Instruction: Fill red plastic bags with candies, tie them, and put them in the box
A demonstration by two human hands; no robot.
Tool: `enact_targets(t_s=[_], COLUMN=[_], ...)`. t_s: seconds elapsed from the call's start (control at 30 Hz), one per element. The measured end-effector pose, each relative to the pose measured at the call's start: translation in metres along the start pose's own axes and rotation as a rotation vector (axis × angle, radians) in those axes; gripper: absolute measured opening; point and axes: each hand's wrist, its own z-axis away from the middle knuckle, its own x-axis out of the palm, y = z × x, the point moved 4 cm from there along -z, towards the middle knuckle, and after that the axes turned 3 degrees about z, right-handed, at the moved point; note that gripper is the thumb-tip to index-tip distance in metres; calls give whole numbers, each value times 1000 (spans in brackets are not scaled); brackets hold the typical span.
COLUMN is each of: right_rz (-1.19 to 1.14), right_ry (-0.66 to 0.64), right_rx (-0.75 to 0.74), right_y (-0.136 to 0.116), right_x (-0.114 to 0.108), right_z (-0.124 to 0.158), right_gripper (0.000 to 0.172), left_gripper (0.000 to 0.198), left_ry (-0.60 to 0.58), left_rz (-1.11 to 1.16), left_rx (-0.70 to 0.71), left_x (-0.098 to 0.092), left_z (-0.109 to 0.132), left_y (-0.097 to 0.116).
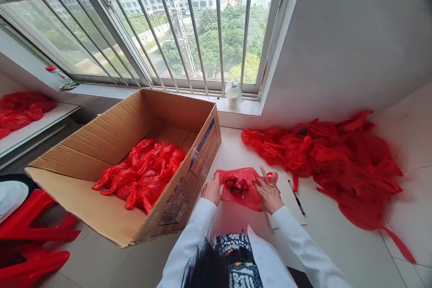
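Note:
A thin red plastic bag (248, 198) lies spread on the white surface in front of me. Inside it, seen through the film, is a small heap of dark red wrapped pieces (237, 184); their kind is too small to tell. My left hand (212, 190) is closed on the bag's left edge, thumb toward the heap. Across the right side of the bag, near its handle loop, my right hand (269, 192) rests with fingers spread. Just right of that hand lie a black pen (297, 199) and a pale sheet or pad (289, 219).
To the left stands an open cardboard box (175, 202) with several knotted red bags (145, 166) inside. A large pile of loose red bags (337, 157) lies at the right by the wall. A small wrapped container (233, 94) sits on the sill. Red plastic stools (37, 229) stand at lower left.

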Motion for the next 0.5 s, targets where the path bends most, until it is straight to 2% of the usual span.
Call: enact_targets(t_s=[0.1, 0.2, 0.3, 0.4, 0.5], right_rz=[-18, -5, 11, -2, -34], right_ry=[24, 36, 69, 140, 250], right_rx=[0, 25, 37, 49, 28], right_y=[5, 11, 16, 13, -5], right_x=[2, 8, 10, -2, -26], right_z=[5, 7, 6, 10, 16], right_gripper=[78, 65, 56, 49, 41], left_gripper=[65, 65, 69, 70, 67], left_ry=[-65, -143, -168, -169, -171], left_rz=[-52, -120, -165, -130, -92], left_rx=[12, 30, 23, 43, 47], left_x=[-2, 0, 2, 3, 4], left_z=[1, 4, 8, 11, 12], left_y=[0, 1, 6, 15, 18])
